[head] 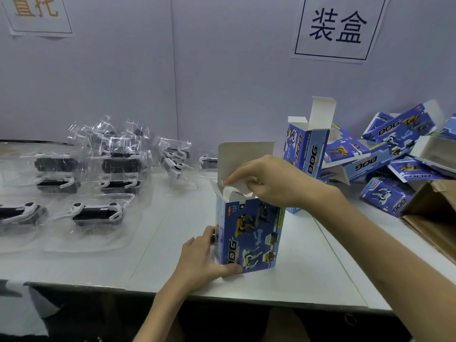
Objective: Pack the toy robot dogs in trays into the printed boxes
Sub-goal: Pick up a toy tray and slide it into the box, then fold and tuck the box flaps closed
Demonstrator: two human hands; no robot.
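A blue printed box [249, 233] stands upright near the table's front edge, its top lid flap [244, 156] raised. My left hand [204, 257] grips the box's lower left corner. My right hand [269, 181] is at the open top, its fingers pressing on a white side flap. What sits inside the box is hidden. Several toy robot dogs in clear plastic trays [96, 213] lie on the left half of the table.
A second open box [306, 149] stands behind my right hand. A heap of printed boxes [394, 154] lies at the right rear, beside a brown cardboard carton [434, 213]. A white partition wall with paper signs [338, 28] closes the back. The table edge [172, 292] runs near me.
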